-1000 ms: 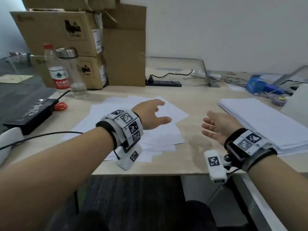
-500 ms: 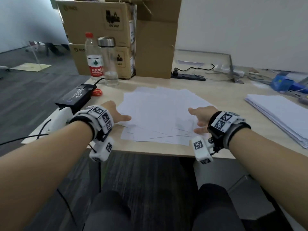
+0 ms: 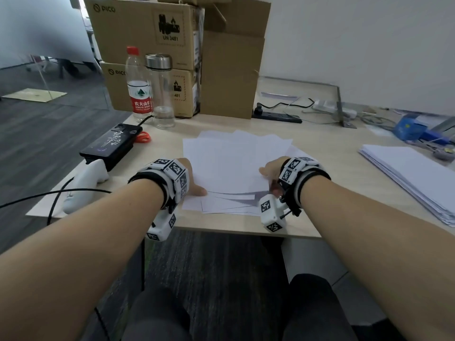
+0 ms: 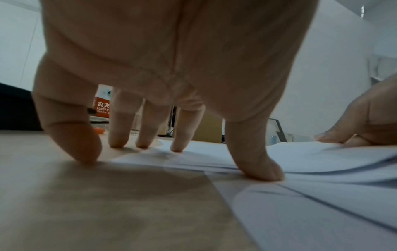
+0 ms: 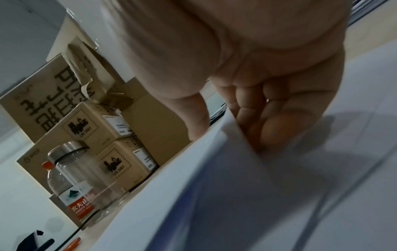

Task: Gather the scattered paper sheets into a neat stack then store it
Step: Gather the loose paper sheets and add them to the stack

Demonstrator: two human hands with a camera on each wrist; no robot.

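On the worktop [image 3: 320, 148] I kept the loose paper sheets [image 3: 234, 163] between both sets of fingers. My left hand [image 3: 190, 179] pressed extended fingers [image 4: 176, 135] at their left edge; my right hand [image 3: 269, 169] pinched the lifted right edge.

Office: desk [image 3: 320, 148], power strip [image 3: 277, 116], cardboard boxes [image 3: 147, 33], paper stack [image 3: 406, 173].

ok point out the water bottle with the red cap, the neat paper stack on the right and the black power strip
water bottle [image 3: 138, 94], head view, on its white and red label
neat paper stack [image 3: 403, 173], head view, on its top sheet
black power strip [image 3: 277, 116], head view, along its top face
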